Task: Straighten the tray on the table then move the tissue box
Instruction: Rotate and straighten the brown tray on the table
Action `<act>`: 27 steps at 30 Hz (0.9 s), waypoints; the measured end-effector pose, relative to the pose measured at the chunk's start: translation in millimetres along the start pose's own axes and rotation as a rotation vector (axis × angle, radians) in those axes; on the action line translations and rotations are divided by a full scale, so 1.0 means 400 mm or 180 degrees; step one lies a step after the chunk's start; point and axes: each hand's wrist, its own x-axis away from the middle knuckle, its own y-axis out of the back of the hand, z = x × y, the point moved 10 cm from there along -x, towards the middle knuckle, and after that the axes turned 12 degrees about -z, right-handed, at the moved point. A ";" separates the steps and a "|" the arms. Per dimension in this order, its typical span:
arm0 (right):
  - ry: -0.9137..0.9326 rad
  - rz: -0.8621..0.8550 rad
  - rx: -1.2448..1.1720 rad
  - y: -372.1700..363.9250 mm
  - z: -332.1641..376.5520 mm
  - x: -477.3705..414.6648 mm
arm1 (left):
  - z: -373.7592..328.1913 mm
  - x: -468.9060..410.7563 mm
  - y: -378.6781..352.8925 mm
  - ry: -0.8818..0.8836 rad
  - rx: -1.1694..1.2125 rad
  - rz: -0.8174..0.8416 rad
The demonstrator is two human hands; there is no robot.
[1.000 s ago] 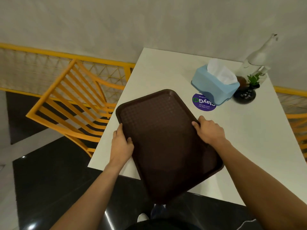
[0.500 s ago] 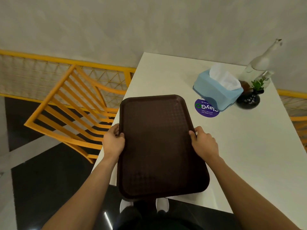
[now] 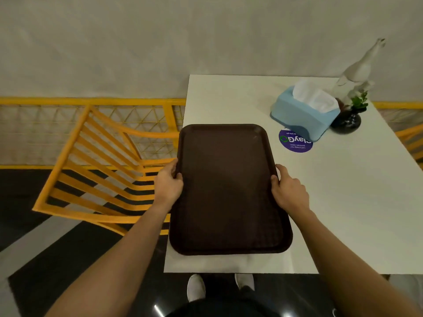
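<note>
A dark brown rectangular tray (image 3: 229, 188) lies on the white table (image 3: 343, 202), its long sides running away from me, roughly square with the table's left edge. My left hand (image 3: 168, 185) grips the tray's left rim and my right hand (image 3: 288, 191) grips its right rim, both about halfway along. A light blue tissue box (image 3: 302, 114) with a white tissue sticking out stands at an angle on the far right of the table, beyond the tray and untouched.
A round purple sticker (image 3: 295, 143) lies on the table just in front of the tissue box. A small black vase with a green plant (image 3: 346, 118) and a clear bottle (image 3: 354, 74) stand behind the box. An orange slatted chair (image 3: 103, 170) is left of the table.
The tray has turned from a skewed angle overhanging the front edge to lie straight and fully on the table. Both hands stayed on its rims and moved with it.
</note>
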 end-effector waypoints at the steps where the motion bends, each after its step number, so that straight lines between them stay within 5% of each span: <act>1: -0.0017 -0.0026 0.0017 -0.001 0.005 0.001 | -0.004 -0.009 0.000 -0.0120 -0.0102 0.0021; 8: -0.0156 -0.0032 0.0223 -0.002 0.011 -0.011 | -0.039 -0.026 -0.028 -0.0873 -0.0576 0.0201; 27: 0.0488 0.0151 0.0379 -0.024 0.042 -0.051 | -0.027 -0.015 -0.068 -0.0891 -0.0995 0.0201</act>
